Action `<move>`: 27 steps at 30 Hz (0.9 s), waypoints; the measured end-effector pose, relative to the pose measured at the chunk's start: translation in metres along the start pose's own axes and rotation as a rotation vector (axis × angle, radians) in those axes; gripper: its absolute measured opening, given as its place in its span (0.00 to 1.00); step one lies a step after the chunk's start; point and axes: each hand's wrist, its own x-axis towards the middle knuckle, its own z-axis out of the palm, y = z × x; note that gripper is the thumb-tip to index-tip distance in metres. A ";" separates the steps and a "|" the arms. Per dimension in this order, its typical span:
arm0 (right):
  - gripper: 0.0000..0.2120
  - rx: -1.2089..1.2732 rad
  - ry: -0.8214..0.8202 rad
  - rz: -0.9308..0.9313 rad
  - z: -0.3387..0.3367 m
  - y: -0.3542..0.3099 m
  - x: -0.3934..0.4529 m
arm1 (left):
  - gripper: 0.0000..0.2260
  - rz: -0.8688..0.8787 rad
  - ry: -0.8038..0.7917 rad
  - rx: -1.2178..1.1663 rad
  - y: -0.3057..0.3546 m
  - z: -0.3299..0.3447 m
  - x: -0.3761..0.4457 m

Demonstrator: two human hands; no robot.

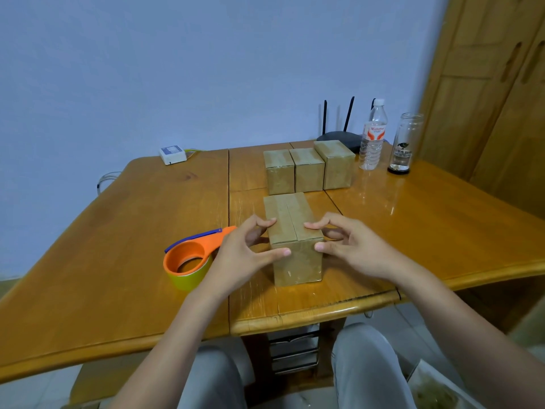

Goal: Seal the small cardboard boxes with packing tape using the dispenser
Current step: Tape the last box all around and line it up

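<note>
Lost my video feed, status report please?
Both hands, left and right, grip near box. Top seam untaped. Tape dispenser idle at left. Nothing in the way.

The worktop (118, 231) is varnished wood, glossy and orange-brown, with visible grain and reflections. On the worktop, the nearest cardboard box (295, 249) is matt brown paperboard. Behind it, three cardboard boxes (308, 169) show glossy clear tape over matt board. Left of the nearest box, the tape dispenser (191, 255) is smooth orange plastic. At the worktop's far right, the bottle (373, 140) is clear plastic; the jar (404, 143) appears clear glass.
</note>
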 end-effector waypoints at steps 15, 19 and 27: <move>0.12 -0.305 0.174 -0.033 0.024 -0.005 -0.002 | 0.26 0.019 0.064 0.110 0.010 0.011 -0.005; 0.17 -0.221 0.168 -0.036 0.023 -0.006 -0.004 | 0.27 0.001 0.060 0.088 0.008 0.011 -0.004; 0.11 -0.219 0.238 -0.003 0.025 -0.010 -0.004 | 0.25 -0.002 0.103 0.053 0.008 0.011 -0.004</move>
